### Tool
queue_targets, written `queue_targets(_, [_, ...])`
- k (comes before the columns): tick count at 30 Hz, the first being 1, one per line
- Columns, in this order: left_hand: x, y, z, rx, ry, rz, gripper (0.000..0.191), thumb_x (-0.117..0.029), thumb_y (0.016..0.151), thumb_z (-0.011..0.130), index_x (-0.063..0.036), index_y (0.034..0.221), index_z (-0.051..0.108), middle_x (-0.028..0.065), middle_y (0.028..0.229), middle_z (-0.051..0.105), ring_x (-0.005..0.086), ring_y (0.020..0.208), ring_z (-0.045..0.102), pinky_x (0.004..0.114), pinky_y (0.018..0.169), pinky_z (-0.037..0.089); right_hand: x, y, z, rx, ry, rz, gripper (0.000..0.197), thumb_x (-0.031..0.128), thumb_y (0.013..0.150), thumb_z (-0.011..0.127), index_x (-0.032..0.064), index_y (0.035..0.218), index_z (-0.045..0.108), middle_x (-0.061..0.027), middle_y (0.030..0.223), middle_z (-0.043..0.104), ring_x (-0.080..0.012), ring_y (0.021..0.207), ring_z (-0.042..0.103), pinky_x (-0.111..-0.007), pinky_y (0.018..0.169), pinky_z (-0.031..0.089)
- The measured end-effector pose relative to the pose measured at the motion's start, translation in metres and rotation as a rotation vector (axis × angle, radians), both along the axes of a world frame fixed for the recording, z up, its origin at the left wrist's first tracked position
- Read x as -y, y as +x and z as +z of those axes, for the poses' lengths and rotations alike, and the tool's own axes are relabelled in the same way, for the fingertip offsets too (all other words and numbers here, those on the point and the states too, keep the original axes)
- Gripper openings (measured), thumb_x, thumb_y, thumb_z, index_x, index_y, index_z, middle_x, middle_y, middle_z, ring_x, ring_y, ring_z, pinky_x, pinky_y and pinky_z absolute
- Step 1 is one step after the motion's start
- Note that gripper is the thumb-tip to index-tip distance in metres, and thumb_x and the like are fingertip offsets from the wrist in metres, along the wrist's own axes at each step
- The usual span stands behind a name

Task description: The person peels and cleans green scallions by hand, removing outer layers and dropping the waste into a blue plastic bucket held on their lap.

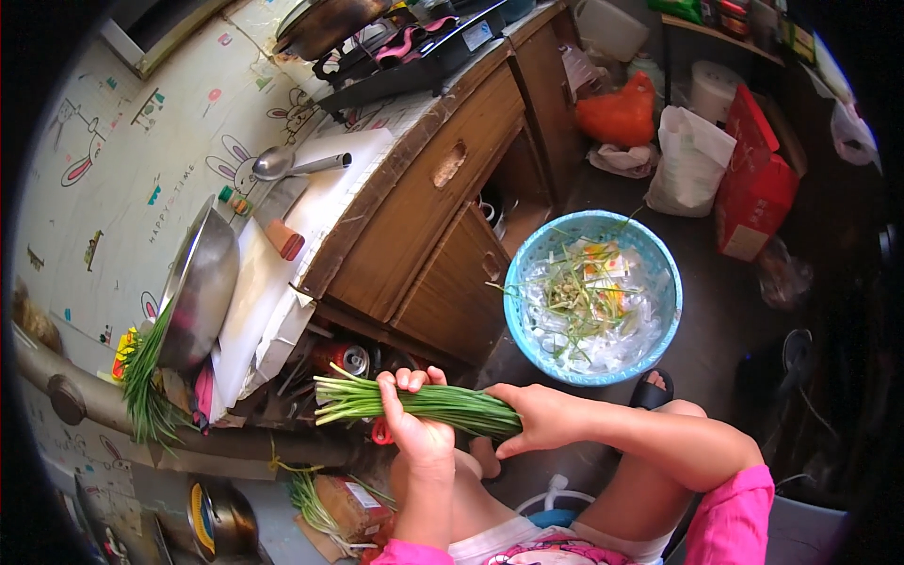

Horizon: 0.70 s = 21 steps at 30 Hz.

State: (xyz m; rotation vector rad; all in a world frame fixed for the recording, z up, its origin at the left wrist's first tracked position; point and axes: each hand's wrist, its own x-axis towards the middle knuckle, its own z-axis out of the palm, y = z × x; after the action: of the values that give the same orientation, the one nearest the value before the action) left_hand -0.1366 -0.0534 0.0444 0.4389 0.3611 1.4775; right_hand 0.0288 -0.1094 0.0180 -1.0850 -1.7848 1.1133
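A bundle of green chives (470,411) lies across both my hands above my lap, its pale cut ends pointing left. My left hand (420,427) is wrapped around the bundle near those pale ends. My right hand (547,417) grips the green end, with the leaf tips hidden behind the palm. Beyond my right hand, a blue plastic basket (519,339) stands on the floor, lined with clear plastic. Loose chive scraps (568,289) and printed wrappers (611,265) lie inside it.
On the counter at left stand a steel bowl (205,289) with chives (145,385) hanging over its side, a white cutting board (258,296), a cleaver (282,201) and a ladle (311,164). A cabinet door (452,275) hangs ajar. A white bag (688,166) and red box (752,183) stand behind the basket.
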Motion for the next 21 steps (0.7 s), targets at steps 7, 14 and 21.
queue_targets(7, [-0.005, -0.012, 0.008, -0.018, 0.1, 0.046, 0.02, -0.025, 0.095, 0.048, -0.0133, 0.079, 0.042, -0.0057, 0.06, 0.031, 0.0042, 0.052, 0.031, 0.021, 0.058, 0.037, -0.004, 0.003, 0.021, 0.282, -0.026, -0.082, 0.029, 0.014, 0.066, 0.067, 0.0032, 0.092, 0.059, -0.0199, 0.079, 0.062, -0.0366, 0.078, 0.061, -0.044, 0.069, 0.049])
queue_targets(14, [-0.021, -0.036, 0.014, -0.017, 0.147, 0.398, 0.023, -0.03, 0.094, 0.049, -0.0149, 0.079, 0.041, -0.0064, 0.062, 0.034, 0.005, 0.056, 0.034, 0.023, 0.065, 0.036, 0.007, -0.001, 0.05, 0.216, 0.634, -0.391, 0.035, 0.021, 0.065, 0.074, 0.0084, 0.092, 0.058, -0.009, 0.087, 0.054, -0.0256, 0.079, 0.052, -0.035, 0.067, 0.041])
queue_targets(21, [-0.014, -0.022, 0.014, -0.012, 0.158, 0.423, 0.026, -0.033, 0.093, 0.049, -0.0158, 0.077, 0.039, -0.0064, 0.067, 0.035, 0.0059, 0.061, 0.036, 0.025, 0.072, 0.038, 0.01, -0.045, 0.0, -0.647, -0.57, 0.071, 0.07, 0.036, 0.082, 0.067, -0.002, 0.132, 0.036, -0.0152, 0.132, 0.045, -0.0196, 0.116, 0.048, -0.03, 0.091, 0.042])
